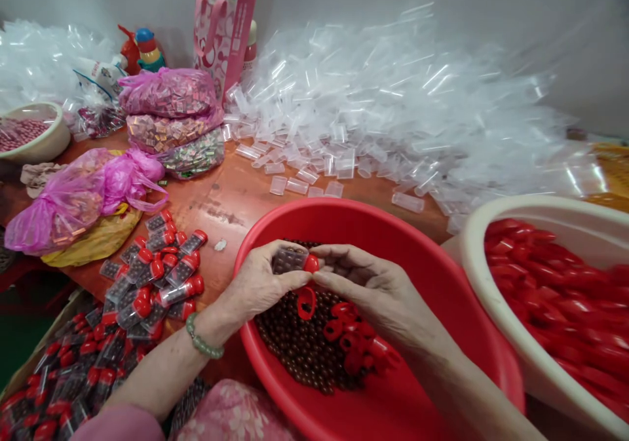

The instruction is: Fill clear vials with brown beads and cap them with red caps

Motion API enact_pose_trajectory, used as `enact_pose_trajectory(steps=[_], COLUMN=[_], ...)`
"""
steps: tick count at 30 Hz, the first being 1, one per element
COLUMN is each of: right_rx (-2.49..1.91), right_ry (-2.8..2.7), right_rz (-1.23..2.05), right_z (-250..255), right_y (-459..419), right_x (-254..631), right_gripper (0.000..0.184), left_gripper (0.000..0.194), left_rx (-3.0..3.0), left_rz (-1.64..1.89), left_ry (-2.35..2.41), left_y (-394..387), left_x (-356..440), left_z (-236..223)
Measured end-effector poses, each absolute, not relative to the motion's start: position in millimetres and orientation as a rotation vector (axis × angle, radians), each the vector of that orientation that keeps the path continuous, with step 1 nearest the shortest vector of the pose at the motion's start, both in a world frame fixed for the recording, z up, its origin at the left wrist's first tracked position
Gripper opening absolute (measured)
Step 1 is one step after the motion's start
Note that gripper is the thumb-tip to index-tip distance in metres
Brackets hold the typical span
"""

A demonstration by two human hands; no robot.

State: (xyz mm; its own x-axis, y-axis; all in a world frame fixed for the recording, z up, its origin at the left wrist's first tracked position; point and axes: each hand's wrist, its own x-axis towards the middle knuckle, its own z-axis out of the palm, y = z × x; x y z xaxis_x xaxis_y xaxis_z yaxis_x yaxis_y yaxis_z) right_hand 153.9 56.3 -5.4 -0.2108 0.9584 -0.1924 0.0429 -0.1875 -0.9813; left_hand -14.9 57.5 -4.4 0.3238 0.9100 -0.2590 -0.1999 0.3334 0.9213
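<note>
My left hand (248,282) is closed around a small clear plastic tube (289,261) filled with dark brown balls. A red cap (311,264) sits at the tube's right end, and the fingertips of my right hand (378,287) pinch it. Both hands are above a large red basin (354,209). Inside the basin lie many brown balls (289,346) and a cluster of loose red ring-shaped caps (351,336). One more red ring piece (305,303) shows just below the held tube.
To the right stands a cream basin (474,238) of red plastic parts (565,290). Filled, capped tubes (147,270) pile up at left. Empty clear tubes (393,113) heap along the wall. Pink bags (170,94), a pale bowl (54,136) and a carrier bag (221,35) stand behind.
</note>
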Motion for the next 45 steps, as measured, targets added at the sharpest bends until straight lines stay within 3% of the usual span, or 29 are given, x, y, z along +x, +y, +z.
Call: enact_pose_trajectory(steps=[7, 11, 14, 17, 20, 27, 32, 38, 45], right_rx=[-1.288, -1.265, -1.158, -1.044, -1.050, -1.196, -1.264, -1.241, -1.256], right_ry=[-1.332, -1.245, -1.245, -1.375, -1.462, -1.552, -1.685, -1.988, -1.898], right_rz=[1.373, 1.002, 0.756, 0.753, 0.868, 0.908, 0.639, 0.196, 0.443], right_z=[-5, 2, 4, 3, 3, -2, -10, -25, -24], right_y=[63, 62, 55, 46, 41, 45, 47, 45, 51], right_x=[148, 149, 150, 150, 151, 143, 137, 130, 128], right_gripper=[0.031, 0.024, 0.017, 0.014, 0.010, 0.014, 0.014, 0.030, 0.028], left_gripper=[0.026, 0.019, 0.031, 0.041, 0.039, 0.020, 0.017, 0.020, 0.028], left_rx=[0.947, 0.925, 0.826, 0.739, 0.697, 0.829, 0.882, 0.943, 1.115], left_rz=[0.898, 0.910, 0.860, 0.892, 0.958, 1.029, 1.028, 1.049, 1.047], left_ry=[0.953, 1.022, 0.926, 0.874, 0.897, 1.029, 1.014, 1.043, 1.072], left_y=[57, 56, 55, 55, 56, 56, 55, 55, 51], left_x=[-14, -14, -14, -14, -13, -14, -13, -12, -16], left_z=[-5, -5, -5, -5, -5, -4, -7, -13, -18])
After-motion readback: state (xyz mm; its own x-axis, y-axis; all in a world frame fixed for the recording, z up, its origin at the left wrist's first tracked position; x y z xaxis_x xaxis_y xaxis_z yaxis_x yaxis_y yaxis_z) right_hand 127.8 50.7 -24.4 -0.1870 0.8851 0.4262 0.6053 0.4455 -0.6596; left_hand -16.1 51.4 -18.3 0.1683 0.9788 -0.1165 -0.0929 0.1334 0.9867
